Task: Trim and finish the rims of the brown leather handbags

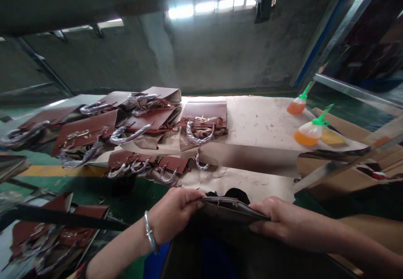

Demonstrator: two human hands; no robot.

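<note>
Both hands hold the top edge of a dark bag close in front of my body. My left hand, with a silver bangle at the wrist, pinches the edge's left end between thumb and fingers. At the right end, my right hand grips the same edge, thumb above and fingers below. The bag's lower part is in deep shadow and hard to make out. Beyond my hands, a brown handbag with plastic-wrapped handles lies on the paper-covered table.
Several more brown handbags lie at the left, with others on a lower shelf and at the lower left. Two squeeze bottles of orange liquid stand at the table's right end, near cardboard boxes. A metal frame post rises at right.
</note>
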